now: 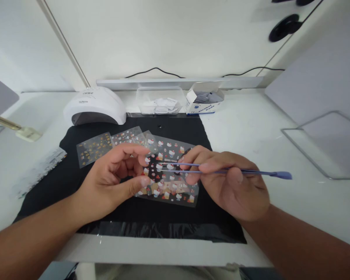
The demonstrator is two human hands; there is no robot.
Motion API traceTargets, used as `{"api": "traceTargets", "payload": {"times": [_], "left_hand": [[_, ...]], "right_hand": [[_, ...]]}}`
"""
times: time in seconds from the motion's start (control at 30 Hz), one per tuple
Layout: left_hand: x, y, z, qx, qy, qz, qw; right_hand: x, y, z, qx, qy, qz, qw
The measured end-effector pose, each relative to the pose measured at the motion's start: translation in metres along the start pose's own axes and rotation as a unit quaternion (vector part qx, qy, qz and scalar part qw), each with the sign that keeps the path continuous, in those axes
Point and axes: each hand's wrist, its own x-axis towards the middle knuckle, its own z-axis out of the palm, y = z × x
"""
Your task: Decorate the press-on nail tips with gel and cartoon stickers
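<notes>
My right hand [230,182] pinches a thin blue-purple tool [251,171] with a flat spatula end pointing right; its fine tip reaches left over a clear sticker sheet [175,186] printed with small white cat figures. My left hand [116,177] hovers at the sheet's left edge, fingers curled, thumb and forefinger apart near the tool's tip. I cannot make out anything between them. Two more sticker sheets lie behind, one with gold motifs [93,149], another with small coloured ones [126,136]. All sheets rest on a black mat [76,182].
A white nail lamp [95,107] stands at the mat's back left. Behind it are a clear tub of wipes [159,101] and an open box of alcohol pads [202,102]. A wire stand [321,144] sits at right, a clear packet [37,173] at left.
</notes>
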Motion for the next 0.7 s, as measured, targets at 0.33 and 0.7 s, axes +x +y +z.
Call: {"api": "traceTargets", "payload": {"times": [0.33,0.7], "left_hand": [[-0.0023,0.0010,-0.0011,0.060,0.006,-0.010,0.998],[-0.0026,0.0016,-0.0014,0.052,0.019,-0.022,0.998]], "right_hand": [[0.0000,0.0006,-0.0018,-0.007,0.001,-0.005,1.000],[0.0007,0.0013,-0.0032,-0.011,-0.019,-0.016,1.000]]}}
